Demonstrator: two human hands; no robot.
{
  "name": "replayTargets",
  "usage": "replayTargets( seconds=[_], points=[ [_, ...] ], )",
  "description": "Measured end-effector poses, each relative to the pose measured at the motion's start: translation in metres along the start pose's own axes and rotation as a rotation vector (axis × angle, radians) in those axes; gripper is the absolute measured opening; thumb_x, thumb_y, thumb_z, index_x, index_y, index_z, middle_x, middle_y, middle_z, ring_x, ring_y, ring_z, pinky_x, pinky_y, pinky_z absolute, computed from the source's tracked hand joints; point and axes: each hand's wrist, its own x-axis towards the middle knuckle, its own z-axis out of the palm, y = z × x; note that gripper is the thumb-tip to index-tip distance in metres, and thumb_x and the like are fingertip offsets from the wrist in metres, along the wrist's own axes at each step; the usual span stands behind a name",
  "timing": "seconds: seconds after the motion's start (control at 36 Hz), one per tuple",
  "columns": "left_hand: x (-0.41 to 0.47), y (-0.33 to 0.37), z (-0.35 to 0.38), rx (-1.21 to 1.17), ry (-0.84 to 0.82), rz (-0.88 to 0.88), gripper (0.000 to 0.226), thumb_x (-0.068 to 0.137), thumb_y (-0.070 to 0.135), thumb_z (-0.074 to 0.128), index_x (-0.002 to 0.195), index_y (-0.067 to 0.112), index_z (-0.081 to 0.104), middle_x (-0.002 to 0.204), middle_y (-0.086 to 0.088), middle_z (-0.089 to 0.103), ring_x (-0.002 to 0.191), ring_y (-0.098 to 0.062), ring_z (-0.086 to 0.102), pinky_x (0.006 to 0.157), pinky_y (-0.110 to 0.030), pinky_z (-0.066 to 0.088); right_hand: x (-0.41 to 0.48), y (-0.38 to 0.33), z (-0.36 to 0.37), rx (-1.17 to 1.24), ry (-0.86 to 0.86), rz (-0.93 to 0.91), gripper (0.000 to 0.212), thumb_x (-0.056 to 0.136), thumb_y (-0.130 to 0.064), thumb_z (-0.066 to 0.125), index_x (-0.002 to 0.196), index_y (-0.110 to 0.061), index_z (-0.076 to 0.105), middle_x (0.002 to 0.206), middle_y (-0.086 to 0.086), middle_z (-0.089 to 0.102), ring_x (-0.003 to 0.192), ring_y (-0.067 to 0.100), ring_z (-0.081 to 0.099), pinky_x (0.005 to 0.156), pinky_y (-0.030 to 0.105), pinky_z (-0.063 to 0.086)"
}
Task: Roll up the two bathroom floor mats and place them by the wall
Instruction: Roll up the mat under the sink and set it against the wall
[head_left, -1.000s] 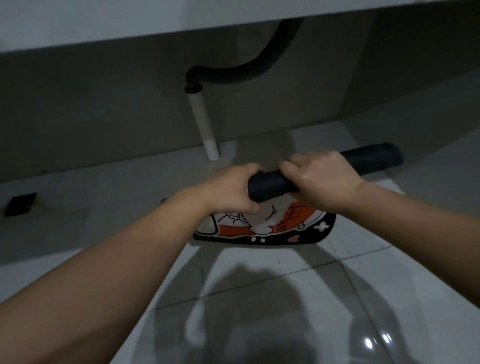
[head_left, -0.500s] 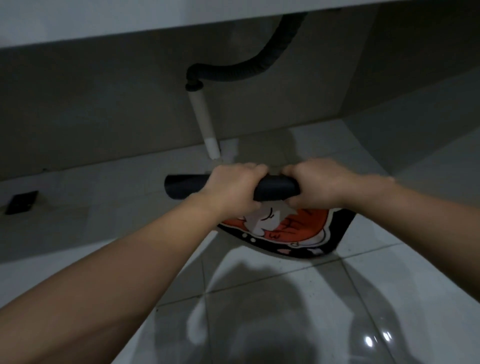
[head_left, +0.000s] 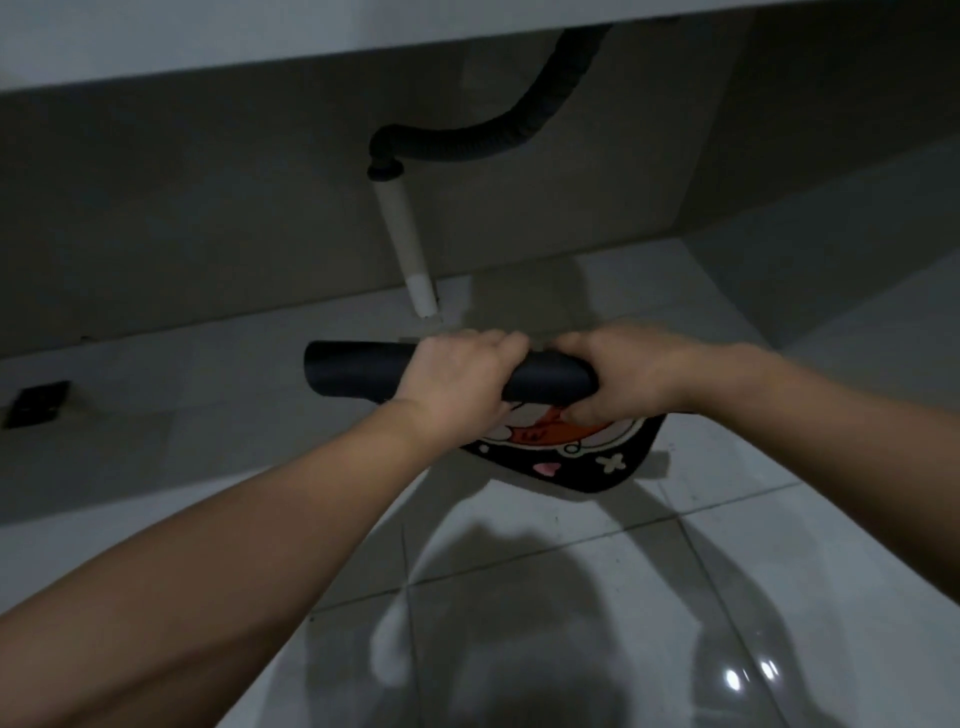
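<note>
left hand (head_left: 457, 384): clenched round the rolled mat, knuckles up, fingers curled over the top of the roll
right hand (head_left: 623, 376): also clamped on the roll, just right of the left hand's grip, thumb tucked under
gap between grips: short bare stretch of dark roll shows between the two hands
mat (head_left: 353, 375): mostly rolled into a dark tube, lying roughly level; printed side inward, dark backing out
roll end: open tube end sticks out well left of the left grip; right end hidden under the right hand
unrolled part (head_left: 587, 457): loose flap hangs below and toward the wearer from both grips, cartoon print in orange, white and pink on black; rounded corner under the right wrist
flap contact: lower edge looks to rest on the floor, can't tell for sure
floor (head_left: 545, 597): glossy pale tiles beneath the grips, hand and arm shadows on it
white pipe (head_left: 402, 244): past the left grip, runs down to the floor close to the wall
black hose (head_left: 498, 140): corrugated, joins the top of the white pipe, curves up right to the counter underside
wall (head_left: 208, 208): beyond both grips, dim
dark square (head_left: 36, 402): on the floor far left of the roll end, can't tell what it is
second mat: not seen
</note>
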Motion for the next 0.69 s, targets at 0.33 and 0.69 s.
replayTargets(
  seconds=[0.33, 0.69],
  points=[
    [0.006, -0.008, 0.0, -0.467, -0.461, -0.261, 0.037, 0.057, 0.049, 0.074, 0.079, 0.031, 0.049, 0.071, 0.008, 0.057, 0.067, -0.016, 0.058, 0.055, -0.026, 0.042, -0.011, 0.007, 0.024, -0.582, 0.528, -0.338, 0.05, 0.067, -0.029, 0.074, 0.109, -0.008, 0.058, 0.08, 0.011, 0.063, 0.063, 0.032, 0.061, 0.052, 0.035, 0.044],
    [0.001, 0.001, 0.002, 0.025, -0.081, -0.044, 0.035, 0.068, 0.038, 0.067, 0.095, 0.024, 0.05, 0.089, 0.002, 0.063, 0.076, -0.023, 0.06, 0.053, -0.03, 0.026, 0.003, 0.001, 0.007, -0.122, 0.1, -0.048, 0.043, 0.058, -0.061, 0.061, 0.091, -0.036, 0.051, 0.074, -0.01, 0.057, 0.068, 0.017, 0.056, 0.052, 0.027, 0.033]
  ],
)
